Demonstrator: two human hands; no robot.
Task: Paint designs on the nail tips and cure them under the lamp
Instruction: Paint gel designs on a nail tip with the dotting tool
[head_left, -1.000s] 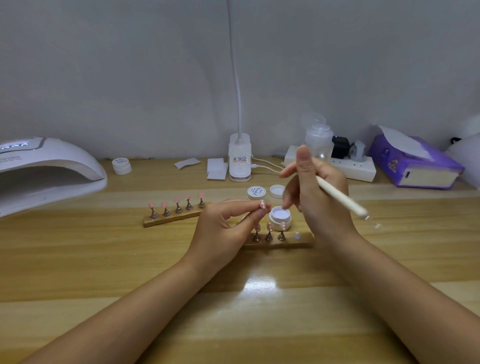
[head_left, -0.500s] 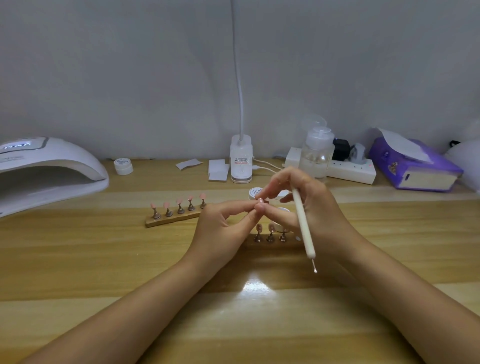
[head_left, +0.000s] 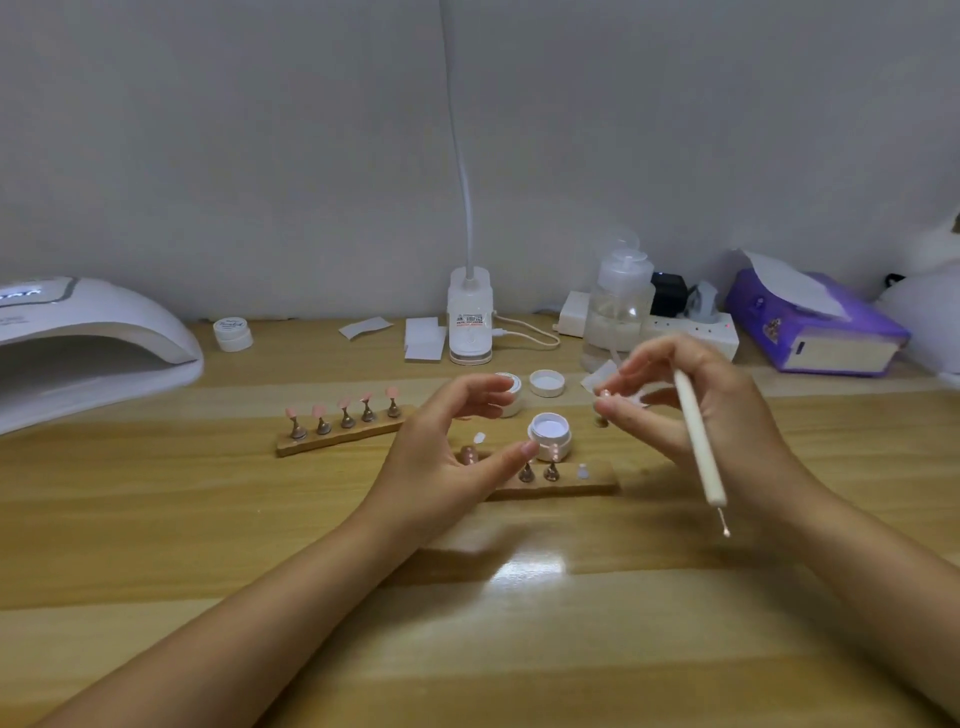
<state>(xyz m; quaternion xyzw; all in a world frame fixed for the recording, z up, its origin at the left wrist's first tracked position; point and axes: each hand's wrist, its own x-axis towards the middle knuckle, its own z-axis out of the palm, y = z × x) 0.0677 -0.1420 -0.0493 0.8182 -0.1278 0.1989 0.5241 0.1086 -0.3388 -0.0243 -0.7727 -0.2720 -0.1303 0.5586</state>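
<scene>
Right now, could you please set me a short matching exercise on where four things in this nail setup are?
Things:
1. dotting tool
2. curing lamp
3. open gel jar
4. purple tissue box

Places:
A. far left of the table
B. far right, by the wall
C. held in the right hand, metal tip down
D. standing just behind the near wooden holder

Pairs: 1-C, 2-A, 3-D, 4-B
</scene>
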